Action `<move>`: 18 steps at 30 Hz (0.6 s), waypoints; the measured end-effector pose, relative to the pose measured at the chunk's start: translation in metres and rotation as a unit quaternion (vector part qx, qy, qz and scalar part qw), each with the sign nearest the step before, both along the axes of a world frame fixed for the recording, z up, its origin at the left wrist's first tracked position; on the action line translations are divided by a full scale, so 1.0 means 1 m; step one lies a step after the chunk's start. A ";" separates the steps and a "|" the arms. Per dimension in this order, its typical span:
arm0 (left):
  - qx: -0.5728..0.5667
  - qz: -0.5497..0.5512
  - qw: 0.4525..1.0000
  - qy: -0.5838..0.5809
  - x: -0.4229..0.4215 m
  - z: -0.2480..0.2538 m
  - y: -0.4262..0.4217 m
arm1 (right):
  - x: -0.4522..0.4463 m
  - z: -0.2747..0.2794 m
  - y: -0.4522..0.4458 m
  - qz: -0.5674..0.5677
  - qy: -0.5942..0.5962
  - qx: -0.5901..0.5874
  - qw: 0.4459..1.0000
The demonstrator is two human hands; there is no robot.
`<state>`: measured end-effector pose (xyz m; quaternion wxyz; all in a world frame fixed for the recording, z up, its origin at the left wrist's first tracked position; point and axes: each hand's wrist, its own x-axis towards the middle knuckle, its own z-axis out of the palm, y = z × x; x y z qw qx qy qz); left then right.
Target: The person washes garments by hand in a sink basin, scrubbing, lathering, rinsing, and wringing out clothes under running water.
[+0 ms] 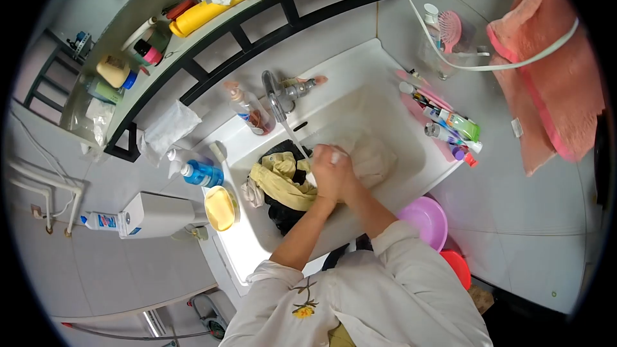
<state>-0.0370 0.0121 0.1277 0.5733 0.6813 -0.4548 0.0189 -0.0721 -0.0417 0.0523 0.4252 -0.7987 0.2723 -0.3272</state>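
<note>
My left hand (327,173) and my right hand (342,166) are pressed together over the white sink (402,186), below the chrome faucet (277,96). Both are closed around something whitish, mostly hidden between the fingers. A stream of water runs from the faucet toward them. Yellow cloth (283,187) lies bunched on black cloth (283,217) to the left of my hands. Pale, wet-looking cloth (371,157) lies in the basin just to their right.
On the sink's left rim are a yellow soap dish (220,208) and a blue bottle (202,173). A pump bottle (250,112) stands behind. Toothbrushes and tubes (453,125) lie on the right rim. A purple basin (426,222) is below right; a black-railed shelf (241,35) hangs above.
</note>
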 end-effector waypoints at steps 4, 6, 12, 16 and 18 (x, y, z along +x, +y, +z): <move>0.119 0.163 0.977 0.063 0.057 -0.040 -0.009 | 0.019 -0.007 0.030 -0.077 -0.243 0.692 0.676; 0.126 0.147 0.978 0.081 0.064 -0.040 -0.005 | 0.024 0.018 0.026 -0.106 -0.238 0.705 0.660; 0.079 0.116 0.988 -0.067 0.052 -0.068 -0.012 | 0.046 -0.048 -0.006 0.102 -0.334 0.745 0.568; 0.170 0.189 0.963 0.095 0.100 -0.057 0.000 | 0.060 -0.026 0.017 -0.042 -0.183 0.734 0.653; 0.185 0.179 0.966 0.034 0.081 -0.048 0.003 | 0.067 -0.035 0.008 -0.018 -0.239 0.738 0.630</move>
